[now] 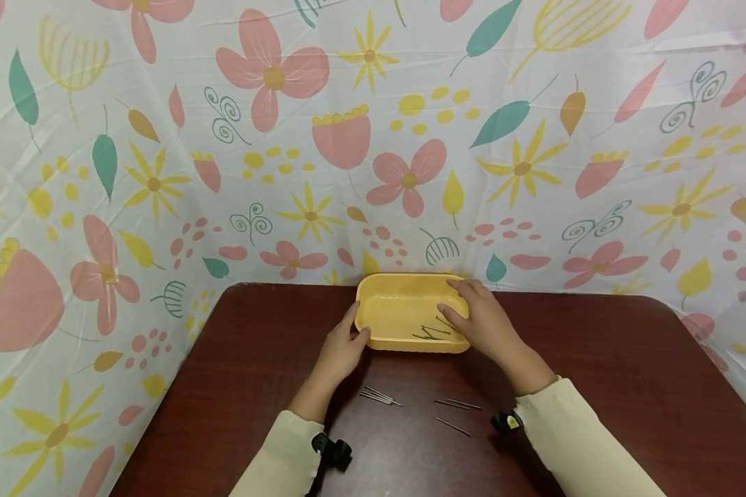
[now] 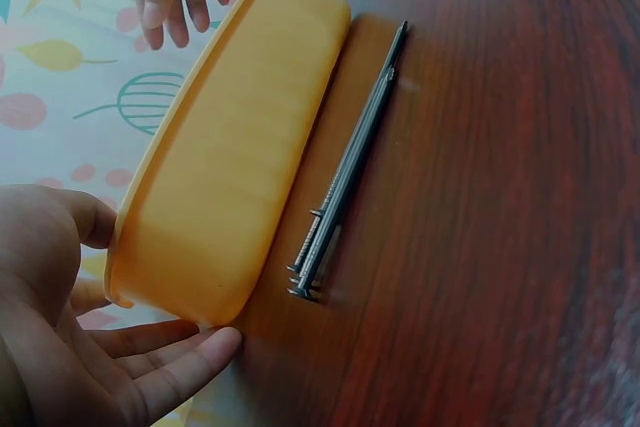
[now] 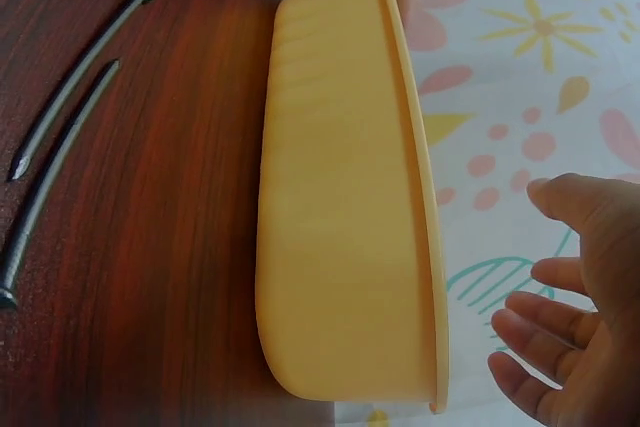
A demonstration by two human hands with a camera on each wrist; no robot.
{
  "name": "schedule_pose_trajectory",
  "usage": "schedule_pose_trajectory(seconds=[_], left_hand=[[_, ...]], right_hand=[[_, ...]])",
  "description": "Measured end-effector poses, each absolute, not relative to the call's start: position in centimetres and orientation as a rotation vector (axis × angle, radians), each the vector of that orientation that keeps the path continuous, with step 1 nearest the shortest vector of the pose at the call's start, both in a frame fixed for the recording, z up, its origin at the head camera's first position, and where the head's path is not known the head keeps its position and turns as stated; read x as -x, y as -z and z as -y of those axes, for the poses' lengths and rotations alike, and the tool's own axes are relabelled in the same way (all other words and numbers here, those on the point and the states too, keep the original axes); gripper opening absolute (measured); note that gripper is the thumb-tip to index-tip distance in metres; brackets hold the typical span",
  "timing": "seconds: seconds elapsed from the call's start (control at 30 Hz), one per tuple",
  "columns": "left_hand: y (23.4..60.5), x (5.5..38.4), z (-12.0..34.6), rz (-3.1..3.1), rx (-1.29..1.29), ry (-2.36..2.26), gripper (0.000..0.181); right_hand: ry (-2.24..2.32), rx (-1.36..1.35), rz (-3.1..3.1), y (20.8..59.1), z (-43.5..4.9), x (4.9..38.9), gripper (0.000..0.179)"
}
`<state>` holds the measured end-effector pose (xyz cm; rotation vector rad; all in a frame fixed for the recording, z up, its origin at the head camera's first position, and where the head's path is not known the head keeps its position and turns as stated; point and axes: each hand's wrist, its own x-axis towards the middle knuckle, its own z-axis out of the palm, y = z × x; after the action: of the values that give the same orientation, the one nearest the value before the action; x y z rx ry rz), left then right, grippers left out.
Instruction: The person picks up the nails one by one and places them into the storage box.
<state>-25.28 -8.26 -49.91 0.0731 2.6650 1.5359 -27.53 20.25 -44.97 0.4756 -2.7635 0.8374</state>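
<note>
Between both hands: yellow rounded-rectangular plastic tray (image 1: 416,345), long axis left-right, at far edge of dark red-brown table (image 1: 249,386). Left hand (image 1: 342,352) grips left end, thumb at rim. Right hand (image 1: 483,323) nearer thin dark metal nails (image 1: 436,330) inside; fingers spread, pinching nothing.
</note>
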Motion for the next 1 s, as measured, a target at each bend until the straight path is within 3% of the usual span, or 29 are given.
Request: schedule_pose_trajectory(seconds=[1.0], left_hand=[[50.0, 25.4, 8.2, -2.691, -0.068, -1.524, 0.064]], right_hand=[[-0.834, -0.487, 2.745, 45.4, -21.1, 25.4, 0.056]])
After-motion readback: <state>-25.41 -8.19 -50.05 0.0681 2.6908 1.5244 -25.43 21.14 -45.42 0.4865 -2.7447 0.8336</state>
